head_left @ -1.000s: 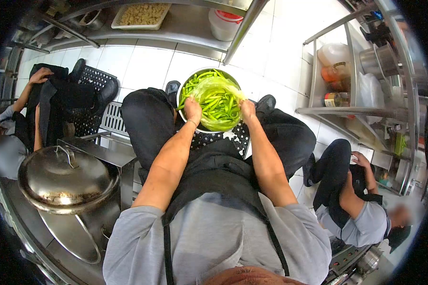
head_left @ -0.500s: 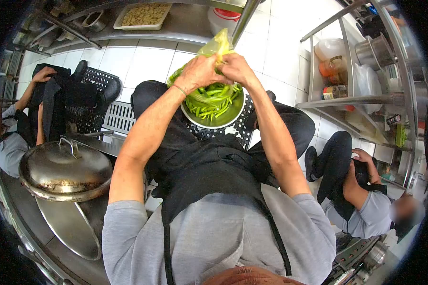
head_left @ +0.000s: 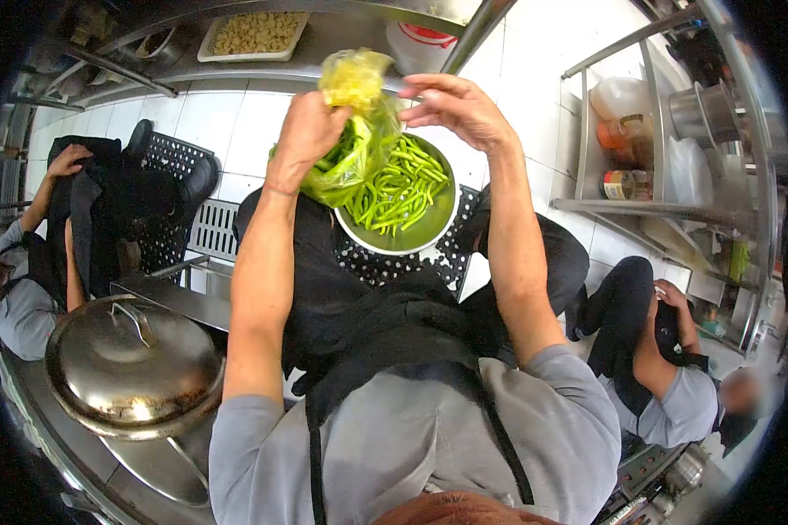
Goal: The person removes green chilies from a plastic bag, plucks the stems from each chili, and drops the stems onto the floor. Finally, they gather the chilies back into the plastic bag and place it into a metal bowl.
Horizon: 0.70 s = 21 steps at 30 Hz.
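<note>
My left hand (head_left: pixel 305 136) grips a yellow-green plastic bag (head_left: pixel 350 131) and holds it up above a round metal bowl (head_left: pixel 429 232). Green chili peppers (head_left: pixel 398 192) lie in the bowl, and some still show inside the bag. My right hand (head_left: pixel 455 105) hovers beside the bag's top with its fingers spread, apart from the plastic. The bowl rests on a black perforated crate (head_left: pixel 385 262) between my knees.
A steel pot with a lid (head_left: pixel 131 363) stands at lower left. One seated person (head_left: pixel 35 227) is at the left, another (head_left: pixel 657 367) at the right. A wire rack with bottles (head_left: pixel 626 131) stands at right. Overhead is a shelf with a tray (head_left: pixel 249 35).
Both hands lifted the bag out of the bowl; peppers spilled into the bowl. My right hand has since let go of the bag, and my left hand carried it left and higher.
</note>
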{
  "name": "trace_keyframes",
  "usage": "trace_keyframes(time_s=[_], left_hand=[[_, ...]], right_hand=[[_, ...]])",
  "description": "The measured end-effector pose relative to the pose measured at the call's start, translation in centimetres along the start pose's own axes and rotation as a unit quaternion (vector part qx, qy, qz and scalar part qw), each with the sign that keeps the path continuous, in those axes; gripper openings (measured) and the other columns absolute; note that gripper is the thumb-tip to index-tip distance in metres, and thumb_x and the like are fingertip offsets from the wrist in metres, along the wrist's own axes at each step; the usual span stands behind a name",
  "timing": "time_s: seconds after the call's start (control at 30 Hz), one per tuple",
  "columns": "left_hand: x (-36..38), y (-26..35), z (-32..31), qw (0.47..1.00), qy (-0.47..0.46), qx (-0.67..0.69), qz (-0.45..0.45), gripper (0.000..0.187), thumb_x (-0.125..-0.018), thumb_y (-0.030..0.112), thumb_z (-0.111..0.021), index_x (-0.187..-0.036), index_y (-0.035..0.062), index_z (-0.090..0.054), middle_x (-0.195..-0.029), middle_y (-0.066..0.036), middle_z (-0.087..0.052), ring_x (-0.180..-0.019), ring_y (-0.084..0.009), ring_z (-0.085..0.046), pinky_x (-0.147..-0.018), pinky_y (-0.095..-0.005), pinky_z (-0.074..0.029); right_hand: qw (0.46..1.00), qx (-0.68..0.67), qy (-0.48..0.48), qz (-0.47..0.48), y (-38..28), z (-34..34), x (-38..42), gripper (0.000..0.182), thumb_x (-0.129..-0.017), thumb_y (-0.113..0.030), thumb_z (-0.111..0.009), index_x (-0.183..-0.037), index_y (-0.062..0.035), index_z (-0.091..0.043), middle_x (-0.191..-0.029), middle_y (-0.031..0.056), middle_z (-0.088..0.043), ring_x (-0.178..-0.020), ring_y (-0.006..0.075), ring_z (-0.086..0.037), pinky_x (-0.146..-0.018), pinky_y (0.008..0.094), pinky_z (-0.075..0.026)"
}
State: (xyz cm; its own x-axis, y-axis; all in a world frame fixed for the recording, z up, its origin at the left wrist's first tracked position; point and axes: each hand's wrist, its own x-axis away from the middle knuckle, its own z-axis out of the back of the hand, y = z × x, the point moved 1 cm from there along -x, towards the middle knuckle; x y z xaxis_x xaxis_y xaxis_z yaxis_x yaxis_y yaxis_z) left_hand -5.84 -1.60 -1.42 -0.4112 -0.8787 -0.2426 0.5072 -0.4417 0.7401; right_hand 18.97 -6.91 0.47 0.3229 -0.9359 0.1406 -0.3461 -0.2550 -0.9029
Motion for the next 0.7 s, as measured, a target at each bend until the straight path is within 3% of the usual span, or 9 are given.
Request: trace_keyframes(time_s=[0.03, 0.1, 0.2, 0.23, 0.33, 0.53, 0.57, 0.67, 0.7], left_hand=[[-0.1, -1.0, 0.5, 1.0, 0.019, -0.009, 0.007, 0.018, -0.083, 0.017, -0.063, -0.095, 0.0053, -0.069, -0.082, -0.022, -0.066, -0.08, -0.0408, -0.065, -0.066, -0.0445, -0.051], [-0.2, -1.0, 1.3, 0.998, 0.051, -0.028, 0.014, 0.016, -0.084, 0.015, -0.064, -0.094, 0.0045, -0.069, -0.081, -0.022, -0.066, -0.079, -0.0408, -0.064, -0.065, -0.0443, -0.051], [-0.7, -0.2, 1.2, 0.996, 0.084, -0.043, 0.01, 0.013, -0.085, 0.013, -0.064, -0.093, 0.0037, -0.069, -0.08, -0.022, -0.065, -0.078, -0.0407, -0.064, -0.063, -0.0441, -0.05], [-0.9, -0.2, 1.1, 0.995, 0.09, -0.048, 0.012, 0.013, -0.085, 0.012, -0.064, -0.093, 0.0036, -0.068, -0.08, -0.022, -0.066, -0.077, -0.0407, -0.064, -0.063, -0.0438, -0.05], [-1.6, 0.7, 1.6, 0.993, 0.108, -0.036, 0.015, 0.012, -0.086, 0.009, -0.063, -0.094, 0.0026, -0.068, -0.08, -0.021, -0.066, -0.077, -0.0407, -0.064, -0.061, -0.0412, -0.05], [-1.8, 0.3, 1.6, 0.991, 0.133, 0.0, 0.023, 0.012, -0.087, 0.008, -0.062, -0.096, 0.0025, -0.068, -0.08, -0.02, -0.067, -0.077, -0.0381, -0.067, -0.062, -0.0388, -0.051], [-1.9, 0.5, 1.4, 0.991, 0.131, -0.007, 0.019, 0.012, -0.088, 0.009, -0.061, -0.096, 0.003, -0.068, -0.081, -0.02, -0.068, -0.077, -0.0371, -0.067, -0.062, -0.0385, -0.052], [-1.8, 1.3, 1.4, 0.994, 0.101, -0.018, 0.025, 0.013, -0.088, 0.01, -0.061, -0.096, 0.0033, -0.068, -0.081, -0.021, -0.067, -0.078, -0.0378, -0.067, -0.063, -0.039, -0.052], [-1.8, 1.2, 1.2, 0.995, 0.095, -0.013, 0.035, 0.012, -0.088, 0.01, -0.062, -0.096, 0.0033, -0.068, -0.081, -0.021, -0.067, -0.079, -0.0387, -0.066, -0.064, -0.0398, -0.052]], right_hand=[[0.999, -0.018, 0.046, 0.01, 1.5, 2.3, -0.5, 0.037, -0.092, -0.023, -0.064, -0.122, -0.0011, -0.059, -0.105, 0.0121, -0.066, -0.089, 0.0209, -0.066, -0.077, 0.0364, -0.056], [0.979, 0.119, 0.138, -0.087, 9.0, 8.1, -3.2, 0.038, -0.093, -0.025, -0.061, -0.123, -0.003, -0.059, -0.108, 0.0111, -0.066, -0.097, 0.0213, -0.065, -0.085, 0.0389, -0.054], [0.83, 0.534, 0.009, -0.161, 20.1, 12.3, -5.9, 0.034, -0.087, -0.034, -0.058, -0.102, -0.0077, -0.073, -0.105, 0.0171, -0.07, -0.098, 0.0266, -0.065, -0.09, 0.0349, -0.049], [0.802, 0.576, 0.011, -0.16, 26.1, 14.4, -6.9, 0.037, -0.086, -0.038, -0.059, -0.107, -0.0103, -0.072, -0.105, 0.0194, -0.069, -0.101, 0.0312, -0.065, -0.094, 0.0351, -0.048], [0.711, 0.64, 0.153, -0.248, 28.0, 10.0, -4.5, 0.063, -0.079, -0.048, -0.07, -0.135, -0.0261, -0.052, -0.13, 0.0202, -0.049, -0.116, 0.0429, -0.053, -0.094, 0.0498, -0.048], [0.666, 0.725, -0.004, -0.176, 32.6, 8.6, 1.7, 0.07, -0.068, -0.037, -0.08, -0.131, -0.0295, -0.05, -0.124, 0.0149, -0.042, -0.108, 0.0419, -0.054, -0.085, 0.0586, -0.05], [0.674, 0.718, -0.007, -0.176, 32.6, 8.5, 2.4, 0.061, -0.068, -0.041, -0.08, -0.122, -0.0234, -0.061, -0.124, 0.0179, -0.051, -0.108, 0.039, -0.058, -0.084, 0.0555, -0.052], [0.591, 0.691, -0.294, -0.294, 34.1, 11.2, -0.8, 0.047, -0.068, -0.045, -0.078, -0.104, -0.0152, -0.071, -0.116, 0.0196, -0.063, -0.109, 0.0326, -0.062, -0.084, 0.0517, -0.053], [0.617, 0.679, -0.233, -0.323, 32.6, 11.0, -1.9, 0.042, -0.073, -0.048, -0.074, -0.094, -0.0115, -0.075, -0.107, 0.0195, -0.069, -0.11, 0.0261, -0.063, -0.085, 0.0503, -0.053]])
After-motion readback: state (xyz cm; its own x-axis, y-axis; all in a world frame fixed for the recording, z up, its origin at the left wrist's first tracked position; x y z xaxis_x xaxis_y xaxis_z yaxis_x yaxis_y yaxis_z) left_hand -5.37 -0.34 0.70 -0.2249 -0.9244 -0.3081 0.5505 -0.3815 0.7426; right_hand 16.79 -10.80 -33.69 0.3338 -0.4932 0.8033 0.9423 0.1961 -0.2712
